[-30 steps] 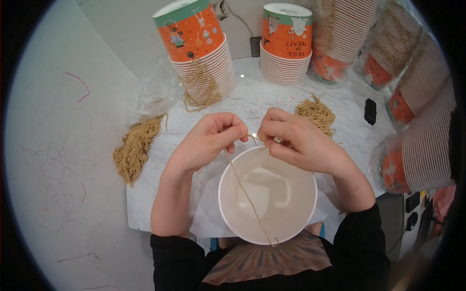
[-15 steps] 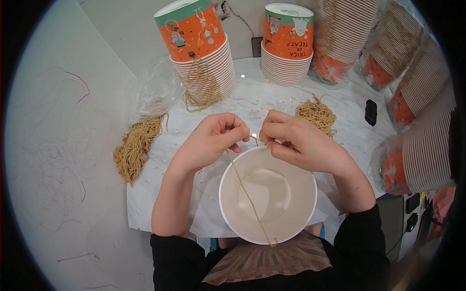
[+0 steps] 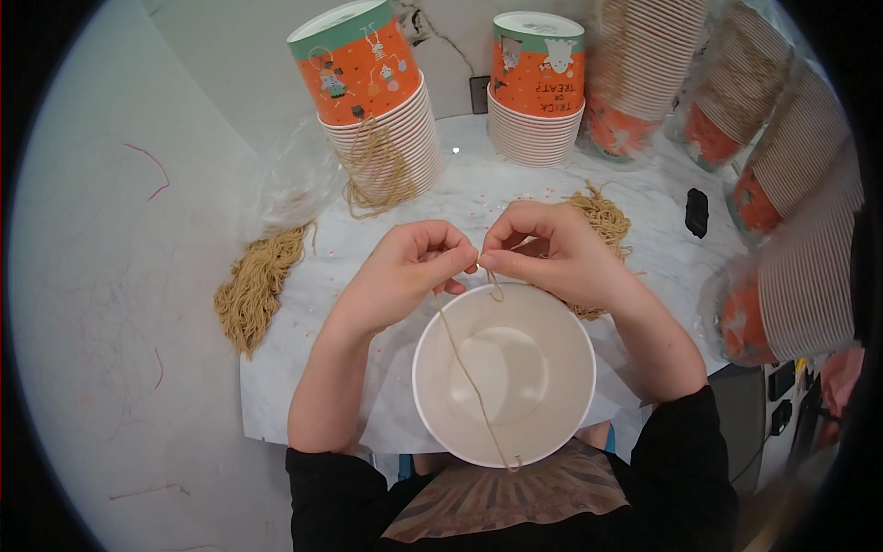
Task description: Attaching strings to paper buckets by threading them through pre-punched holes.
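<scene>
A white paper bucket [image 3: 501, 368] stands mouth up at the near edge of the table. A tan cord [image 3: 471, 382] crosses its mouth, passing through the rim at the near side. Over the far rim my left hand [image 3: 418, 271] pinches the cord between thumb and forefinger. My right hand [image 3: 552, 258] pinches the cord's end close beside the left fingertips, and a small loop hangs below its fingers at the far rim. The fingertips of both hands almost touch. Whether a knot is there is too small to tell.
Tan cord bundles lie left [image 3: 262, 285] and behind my right hand [image 3: 602, 221]. Orange-and-green bucket stacks stand at the back left [image 3: 345, 69] and back middle [image 3: 538, 69]. Bagged bucket stacks [image 3: 745, 202] line the right, near a small black object [image 3: 696, 212]. A wall [image 3: 120, 276] bounds the left.
My right hand has shifted slightly left and up, closer to my left fingertips. A small cord loop now shows beneath its fingers. The bucket has moved marginally with the view.
</scene>
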`<state>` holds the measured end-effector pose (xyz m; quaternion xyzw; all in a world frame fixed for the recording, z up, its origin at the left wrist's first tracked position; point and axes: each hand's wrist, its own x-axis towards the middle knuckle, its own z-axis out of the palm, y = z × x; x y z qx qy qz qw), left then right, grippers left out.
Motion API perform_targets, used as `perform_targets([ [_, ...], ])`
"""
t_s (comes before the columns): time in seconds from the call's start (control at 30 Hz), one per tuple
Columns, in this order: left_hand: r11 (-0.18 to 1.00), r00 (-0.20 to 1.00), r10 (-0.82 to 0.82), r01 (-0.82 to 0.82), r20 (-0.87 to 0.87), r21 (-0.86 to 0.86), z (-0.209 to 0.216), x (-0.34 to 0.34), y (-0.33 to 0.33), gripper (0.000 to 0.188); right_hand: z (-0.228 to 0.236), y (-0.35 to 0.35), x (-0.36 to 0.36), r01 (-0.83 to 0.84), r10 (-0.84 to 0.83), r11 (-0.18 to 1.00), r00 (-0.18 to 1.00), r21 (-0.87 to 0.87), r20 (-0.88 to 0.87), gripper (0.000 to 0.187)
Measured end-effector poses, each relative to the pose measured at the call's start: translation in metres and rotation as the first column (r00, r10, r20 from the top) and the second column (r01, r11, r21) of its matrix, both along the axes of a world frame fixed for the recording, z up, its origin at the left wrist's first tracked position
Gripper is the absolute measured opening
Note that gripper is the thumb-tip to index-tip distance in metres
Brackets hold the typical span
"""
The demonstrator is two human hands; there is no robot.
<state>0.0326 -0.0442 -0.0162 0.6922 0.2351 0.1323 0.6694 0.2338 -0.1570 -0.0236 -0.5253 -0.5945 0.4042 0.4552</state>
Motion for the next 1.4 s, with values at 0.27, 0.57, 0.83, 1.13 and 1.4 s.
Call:
perform_targets([
  [0.27, 0.997, 0.998, 0.054, -0.055, 0.024, 0.060, -0.014, 0.002, 0.000, 0.016, -0.018, 0.010, -0.002, 0.019, -0.021, 0.999, 0.998, -0.045, -0.052, 0.012],
  [0.57, 0.996, 0.993, 0.083, -0.085, 0.082, 0.021, -0.006, 0.003, 0.003, 0.014, -0.022, 0.017, 0.007, -0.025, 0.020, 0.998, 0.996, -0.055, -0.087, 0.010],
  [0.83, 0.977, 0.978, 0.156, -0.173, 0.137, 0.122, -0.021, 0.008, 0.002, 0.018, -0.033, 0.023, 0.008, -0.074, 0.065, 0.996, 0.988, -0.058, -0.143, 0.013],
  [1.13, 0.919, 0.966, 0.235, -0.256, 0.104, 0.300, -0.006, -0.007, 0.014, 0.022, -0.032, 0.026, 0.016, -0.245, 0.129, 0.924, 0.922, -0.292, -0.366, 0.009],
  [1.4, 0.869, 0.954, 0.294, -0.290, 0.054, 0.402, 0.000, -0.020, 0.019, 0.023, -0.047, 0.032, 0.019, -0.370, 0.073, 0.856, 0.779, -0.362, -0.623, 0.008],
])
